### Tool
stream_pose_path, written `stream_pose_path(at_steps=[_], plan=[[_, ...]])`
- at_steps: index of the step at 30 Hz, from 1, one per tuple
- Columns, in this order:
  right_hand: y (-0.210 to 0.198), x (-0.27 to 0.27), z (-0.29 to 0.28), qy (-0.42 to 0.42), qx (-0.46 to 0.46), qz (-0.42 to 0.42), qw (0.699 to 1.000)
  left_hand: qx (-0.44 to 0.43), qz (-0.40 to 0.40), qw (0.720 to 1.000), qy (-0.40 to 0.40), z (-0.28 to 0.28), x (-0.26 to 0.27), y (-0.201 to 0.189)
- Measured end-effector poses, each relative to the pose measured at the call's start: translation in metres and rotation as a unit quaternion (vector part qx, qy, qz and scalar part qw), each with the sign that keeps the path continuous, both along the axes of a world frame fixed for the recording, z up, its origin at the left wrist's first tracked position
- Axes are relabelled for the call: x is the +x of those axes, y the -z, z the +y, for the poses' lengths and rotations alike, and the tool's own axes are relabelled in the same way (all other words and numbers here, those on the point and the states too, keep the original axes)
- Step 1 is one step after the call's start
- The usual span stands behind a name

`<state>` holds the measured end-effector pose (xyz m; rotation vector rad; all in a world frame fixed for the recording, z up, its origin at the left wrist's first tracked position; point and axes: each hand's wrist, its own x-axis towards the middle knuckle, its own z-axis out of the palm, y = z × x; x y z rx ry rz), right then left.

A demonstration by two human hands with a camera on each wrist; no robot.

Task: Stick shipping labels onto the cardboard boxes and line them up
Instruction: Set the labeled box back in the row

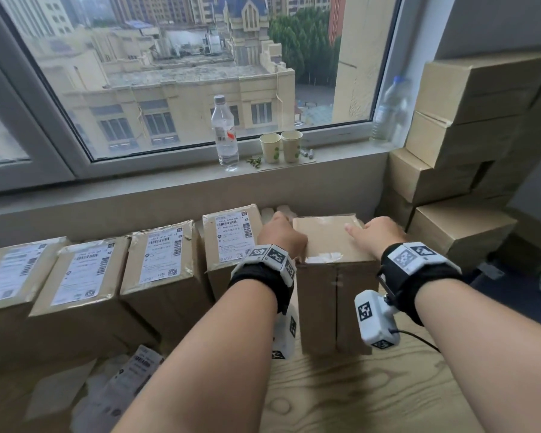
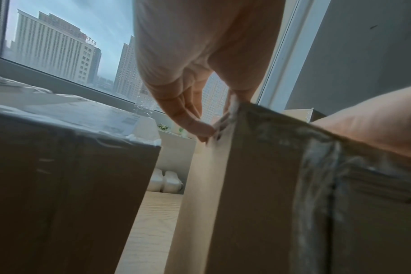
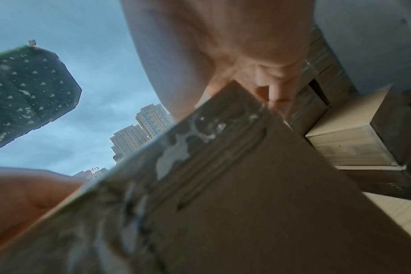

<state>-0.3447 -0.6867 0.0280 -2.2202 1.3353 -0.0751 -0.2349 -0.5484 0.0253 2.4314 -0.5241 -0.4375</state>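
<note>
A plain cardboard box (image 1: 328,242) without a label stands upright on the wooden surface, at the right end of a row of several labelled boxes (image 1: 166,264). The nearest of these (image 1: 231,235) carries a white shipping label. My left hand (image 1: 281,235) grips the plain box's upper left edge, fingers down its left side (image 2: 195,118). My right hand (image 1: 374,232) holds the top right edge, with the thumb lying on the lid and the fingers curled over the right side (image 3: 270,89). A narrow gap separates the plain box (image 2: 270,185) from the labelled box (image 2: 70,166) beside it.
A stack of plain cardboard boxes (image 1: 466,135) fills the right corner. On the window sill stand a water bottle (image 1: 225,132), two paper cups (image 1: 281,146) and a second bottle (image 1: 388,110). Loose label sheets (image 1: 132,379) lie at the lower left on the wooden surface (image 1: 356,398).
</note>
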Motion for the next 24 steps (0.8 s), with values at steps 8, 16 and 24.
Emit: stream_pose_path(at_steps=[8,16,24], plan=[[-0.007,-0.041,0.025,-0.029,0.004,0.037,0.999,-0.010,0.078,0.997,-0.005,0.035,-0.039,0.004],[0.013,-0.056,0.077,-0.136,0.051,0.015,0.989,-0.049,0.094,0.992,-0.071,0.106,-0.059,0.017],[0.030,-0.050,0.124,-0.198,0.062,0.004,0.978,-0.051,0.145,0.982,-0.106,0.161,-0.064,0.037]])
